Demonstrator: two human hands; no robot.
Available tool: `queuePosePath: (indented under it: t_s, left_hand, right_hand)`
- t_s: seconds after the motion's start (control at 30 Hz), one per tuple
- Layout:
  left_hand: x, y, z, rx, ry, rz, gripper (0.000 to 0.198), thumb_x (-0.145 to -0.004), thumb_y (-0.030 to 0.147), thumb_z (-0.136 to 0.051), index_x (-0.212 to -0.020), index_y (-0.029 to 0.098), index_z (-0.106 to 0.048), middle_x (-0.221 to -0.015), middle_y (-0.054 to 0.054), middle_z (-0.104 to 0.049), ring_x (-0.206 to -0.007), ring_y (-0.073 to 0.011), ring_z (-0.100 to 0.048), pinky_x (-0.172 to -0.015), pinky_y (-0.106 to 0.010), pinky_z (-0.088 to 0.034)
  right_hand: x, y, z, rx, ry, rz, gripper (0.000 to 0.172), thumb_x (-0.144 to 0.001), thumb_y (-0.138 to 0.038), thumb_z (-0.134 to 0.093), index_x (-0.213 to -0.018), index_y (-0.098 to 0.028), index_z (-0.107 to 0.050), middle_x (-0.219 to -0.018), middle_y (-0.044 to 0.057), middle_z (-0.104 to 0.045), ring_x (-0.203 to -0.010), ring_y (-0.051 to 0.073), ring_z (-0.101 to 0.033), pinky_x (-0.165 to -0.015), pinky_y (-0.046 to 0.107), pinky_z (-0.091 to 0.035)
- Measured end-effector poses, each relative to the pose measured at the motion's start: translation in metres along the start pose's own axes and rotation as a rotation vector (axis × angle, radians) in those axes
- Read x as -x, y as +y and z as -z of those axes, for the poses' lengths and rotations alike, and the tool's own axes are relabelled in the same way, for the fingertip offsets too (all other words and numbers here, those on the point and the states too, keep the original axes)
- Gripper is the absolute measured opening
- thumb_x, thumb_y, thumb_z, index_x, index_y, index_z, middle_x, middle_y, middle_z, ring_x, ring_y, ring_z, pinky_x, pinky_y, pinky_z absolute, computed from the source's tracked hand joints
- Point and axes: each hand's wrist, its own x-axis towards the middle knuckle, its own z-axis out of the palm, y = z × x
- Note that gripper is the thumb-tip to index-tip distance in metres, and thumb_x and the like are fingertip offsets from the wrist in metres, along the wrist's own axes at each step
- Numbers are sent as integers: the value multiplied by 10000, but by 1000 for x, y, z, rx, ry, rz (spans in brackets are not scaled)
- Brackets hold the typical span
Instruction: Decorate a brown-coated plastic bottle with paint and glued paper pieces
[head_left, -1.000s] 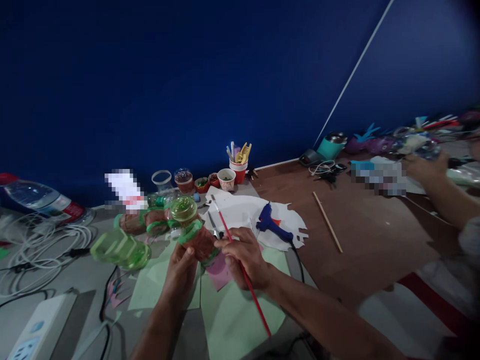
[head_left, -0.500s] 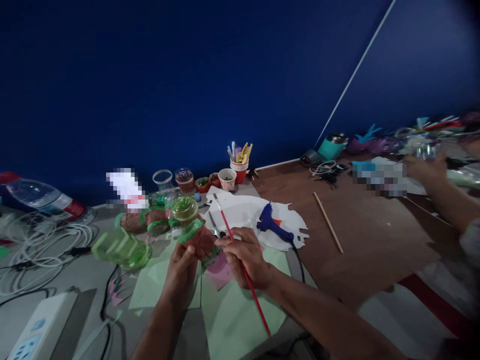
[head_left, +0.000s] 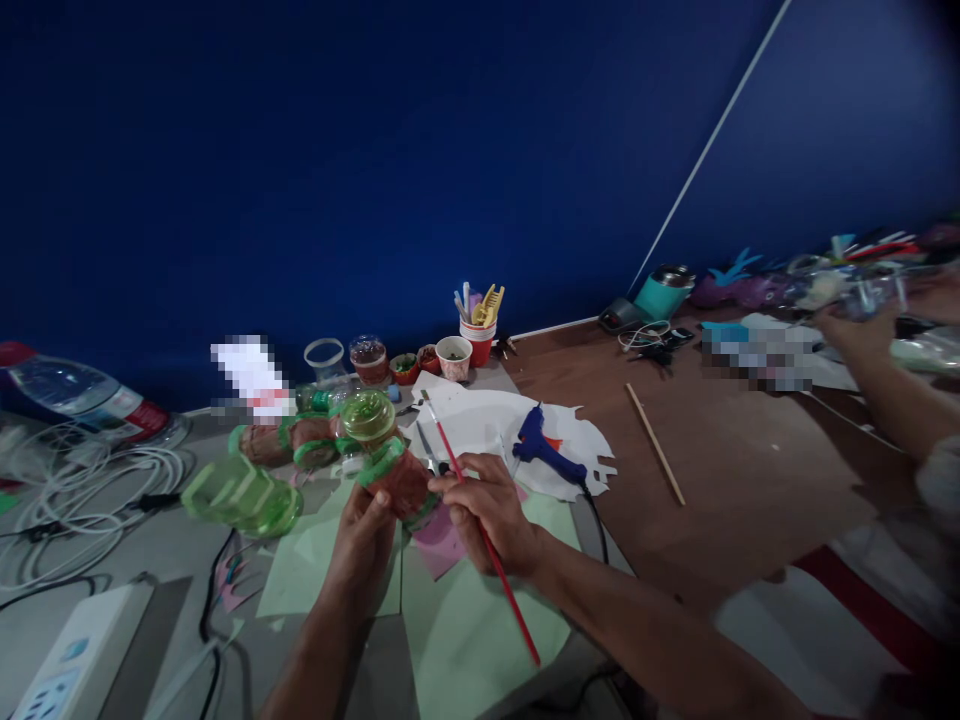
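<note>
My left hand point(head_left: 367, 530) is wrapped round the side of a plastic bottle point(head_left: 409, 485), painted brown with a green band near one end. The bottle is tilted above the paper. In my right hand point(head_left: 495, 515) is a thin red paintbrush point(head_left: 514, 600), bristles pointing up and away from the bottle. Fingers of that hand reach the bottle's lower right side; whether they press on it I cannot tell. Just behind the bottle stands a clear cup with green contents point(head_left: 367, 412). Beneath my hands lie pale green paper sheets point(head_left: 472, 640) and a pink piece of paper point(head_left: 441, 548).
A blue glue gun point(head_left: 551, 450) rests on white cut paper point(head_left: 480, 415), its cord running forward. Paint cups point(head_left: 454, 358) line the wall. Left are a cut green bottle point(head_left: 244, 500), coiled cables point(head_left: 112, 500) and a power strip point(head_left: 86, 650). A co-worker's arm point(head_left: 877, 365) is far right.
My hands, the bottle and the paintbrush hold almost the same position. The co-worker's hand at the far right has shifted slightly with the clear object in it.
</note>
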Motion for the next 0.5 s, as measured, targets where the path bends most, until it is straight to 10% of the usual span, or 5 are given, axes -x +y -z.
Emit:
queuePosePath:
  t_s: [0.5]
  left_hand:
    - [-2,0,2,-8,-11,5,437,-698,405,-760,-1060,172,-681,-1112,-125,-700,-1065,-283,-625,-967,-409,-437]
  right_hand:
    - [1,0,-2,-45,-35,-2,159,-806,-159,-497,-934,-238,-548,-917,59,-722,-985,250,-582,-852,436,-462]
